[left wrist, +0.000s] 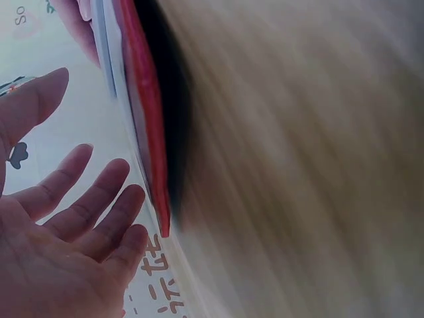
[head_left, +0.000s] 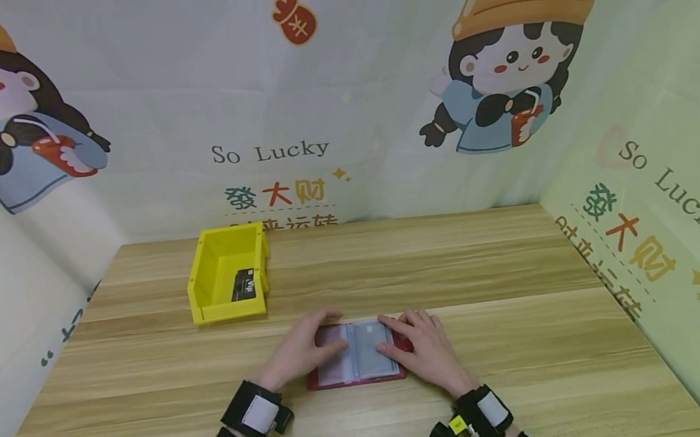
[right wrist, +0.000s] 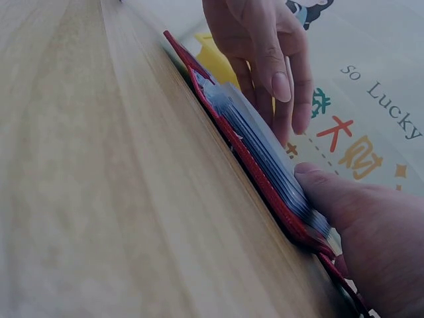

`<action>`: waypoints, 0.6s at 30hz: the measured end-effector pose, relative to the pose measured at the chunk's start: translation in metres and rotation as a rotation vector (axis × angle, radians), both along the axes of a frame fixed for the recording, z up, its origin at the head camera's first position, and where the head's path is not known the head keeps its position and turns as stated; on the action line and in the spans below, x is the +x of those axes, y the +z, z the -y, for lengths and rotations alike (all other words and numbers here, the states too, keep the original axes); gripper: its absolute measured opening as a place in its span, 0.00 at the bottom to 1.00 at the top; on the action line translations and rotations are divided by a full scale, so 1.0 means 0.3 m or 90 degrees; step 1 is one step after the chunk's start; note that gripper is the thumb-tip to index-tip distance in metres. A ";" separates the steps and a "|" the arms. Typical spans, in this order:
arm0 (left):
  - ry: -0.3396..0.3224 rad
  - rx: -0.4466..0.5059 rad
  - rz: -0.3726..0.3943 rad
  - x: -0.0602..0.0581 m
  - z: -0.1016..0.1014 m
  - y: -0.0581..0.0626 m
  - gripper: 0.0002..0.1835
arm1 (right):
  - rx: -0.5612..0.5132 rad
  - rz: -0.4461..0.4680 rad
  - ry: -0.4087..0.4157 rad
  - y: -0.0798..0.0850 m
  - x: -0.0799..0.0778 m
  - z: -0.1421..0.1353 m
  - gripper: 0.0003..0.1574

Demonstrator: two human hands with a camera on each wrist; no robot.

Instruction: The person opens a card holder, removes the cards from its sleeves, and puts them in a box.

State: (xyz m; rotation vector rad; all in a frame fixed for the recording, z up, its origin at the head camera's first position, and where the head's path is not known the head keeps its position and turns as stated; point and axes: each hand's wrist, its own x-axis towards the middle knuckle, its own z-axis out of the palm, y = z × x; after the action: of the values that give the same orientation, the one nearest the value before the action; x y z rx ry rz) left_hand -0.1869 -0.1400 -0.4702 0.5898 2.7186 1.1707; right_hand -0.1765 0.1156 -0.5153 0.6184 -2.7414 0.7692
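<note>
A red card holder (head_left: 357,382) lies spread open on the wooden table, its clear plastic sleeves (head_left: 371,352) facing up. In the right wrist view the sleeves form a thick stack (right wrist: 265,149) above the red cover. My left hand (head_left: 304,347) hovers by the left-hand page, thumb over it and fingers beyond the far edge. The left wrist view shows its fingers (left wrist: 99,222) loosely spread. My right hand (head_left: 426,352) holds the right side, its thumb (right wrist: 324,189) on the top sleeve. Its other fingers are mostly hidden in the right wrist view.
A yellow plastic bin (head_left: 208,276) stands at the back left of the table (head_left: 481,257). Inside it lies a black card (head_left: 243,285) marked "Vip". A printed cloth backdrop (head_left: 373,108) encloses the back and sides.
</note>
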 end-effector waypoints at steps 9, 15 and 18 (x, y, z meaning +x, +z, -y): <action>0.001 0.001 0.021 0.010 -0.015 0.007 0.27 | 0.001 -0.007 0.003 -0.004 0.001 0.001 0.31; 0.016 -0.001 0.058 0.007 -0.018 0.002 0.32 | 0.001 0.005 0.003 0.000 -0.001 0.001 0.32; 0.009 0.000 0.075 -0.001 -0.009 -0.011 0.34 | 0.000 0.011 0.006 0.002 -0.003 0.000 0.32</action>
State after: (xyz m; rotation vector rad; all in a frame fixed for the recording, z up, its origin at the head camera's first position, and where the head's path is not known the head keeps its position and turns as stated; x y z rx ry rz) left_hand -0.1874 -0.1373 -0.4735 0.4865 2.6276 1.1690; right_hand -0.1773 0.1155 -0.5147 0.6272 -2.7567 0.7795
